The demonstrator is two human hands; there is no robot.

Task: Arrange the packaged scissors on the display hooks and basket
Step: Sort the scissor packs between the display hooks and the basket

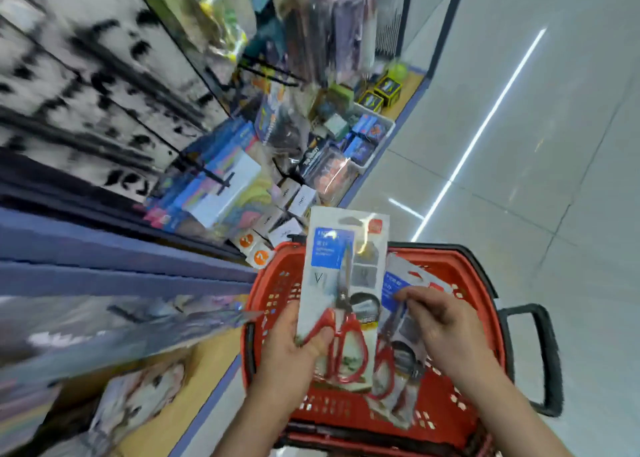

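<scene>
My left hand (294,345) grips a packaged pair of red-handled scissors (343,283) by its lower left edge and holds it upright above the red shopping basket (273,293). My right hand (446,325) pinches the top of another scissors pack (401,349), which lies with more packs inside the basket. The display hooks (214,176) stick out from the blurred pegboard wall on the left.
Shelves on the left carry boxed and bagged stationery (311,144). A blue shelf edge (121,266) juts out just left of the basket. The basket's black handle (543,356) sticks out to the right. Grey tiled floor (519,144) runs along the right.
</scene>
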